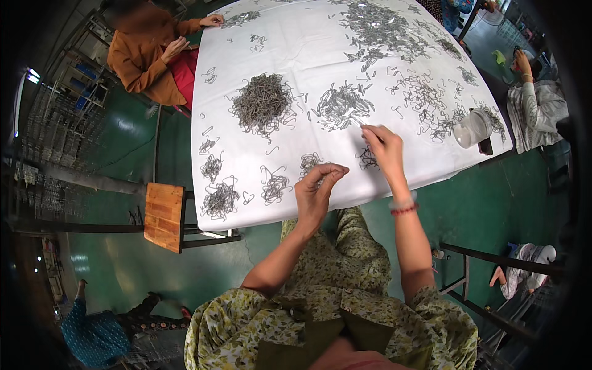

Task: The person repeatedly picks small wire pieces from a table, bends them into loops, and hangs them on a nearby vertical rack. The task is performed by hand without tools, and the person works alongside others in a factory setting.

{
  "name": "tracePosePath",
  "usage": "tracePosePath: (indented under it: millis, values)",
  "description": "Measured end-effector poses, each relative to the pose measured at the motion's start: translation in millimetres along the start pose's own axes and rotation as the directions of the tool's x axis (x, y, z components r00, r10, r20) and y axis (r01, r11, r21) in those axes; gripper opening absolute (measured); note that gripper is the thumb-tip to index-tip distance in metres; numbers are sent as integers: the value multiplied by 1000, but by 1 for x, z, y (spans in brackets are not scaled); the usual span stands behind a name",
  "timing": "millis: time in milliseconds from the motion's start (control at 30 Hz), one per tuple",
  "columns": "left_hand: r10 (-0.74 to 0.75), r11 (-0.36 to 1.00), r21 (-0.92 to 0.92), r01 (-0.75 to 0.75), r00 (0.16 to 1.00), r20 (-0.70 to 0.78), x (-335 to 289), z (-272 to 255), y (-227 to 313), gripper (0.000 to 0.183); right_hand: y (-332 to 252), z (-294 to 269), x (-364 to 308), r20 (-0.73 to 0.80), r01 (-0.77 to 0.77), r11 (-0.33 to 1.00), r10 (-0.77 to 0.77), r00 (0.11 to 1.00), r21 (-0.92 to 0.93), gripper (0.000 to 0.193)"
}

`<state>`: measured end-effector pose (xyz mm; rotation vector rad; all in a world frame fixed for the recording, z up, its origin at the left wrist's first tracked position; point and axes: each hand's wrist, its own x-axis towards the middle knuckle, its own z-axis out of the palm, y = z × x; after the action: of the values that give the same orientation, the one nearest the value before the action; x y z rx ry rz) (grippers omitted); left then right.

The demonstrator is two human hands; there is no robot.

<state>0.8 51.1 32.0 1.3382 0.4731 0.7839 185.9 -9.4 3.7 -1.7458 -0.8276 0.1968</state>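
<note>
My left hand (316, 194) hovers over the near edge of the white-covered table (296, 55), thumb and fingertips pinched together. Whatever sits in that pinch is too small to make out. Further right, my right hand (388, 154) reaches to the near side of a heap of small shiny metal strips (344, 106). Its thumb and forefinger are closed at the heap's edge, on something I cannot make out. Left of the strips is a dense mound of bent wire hooks (262, 105). Small clusters of hooks lie by both hands, one cluster (368, 158) beside my right wrist.
More hook piles (220, 199) line the table's near left. A bigger spread of strips (382, 31) covers the far side. A clear plastic tub (473, 128) stands at the right edge. A wooden stool (164, 217) is at left. Co-workers sit at the left (148, 49) and right (535, 111).
</note>
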Motion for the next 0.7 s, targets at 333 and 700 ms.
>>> tracePosePath:
  millis: [333,700]
  values:
    - [35,991,132,-32,999,-16,5,-17,-4,6,54,44,51,262,272,790,-146,954,-550,18]
    - [-65,980,191,61,998,15,26,-12,-19,12,4,6,9,47,-230,927,226,973,295,14]
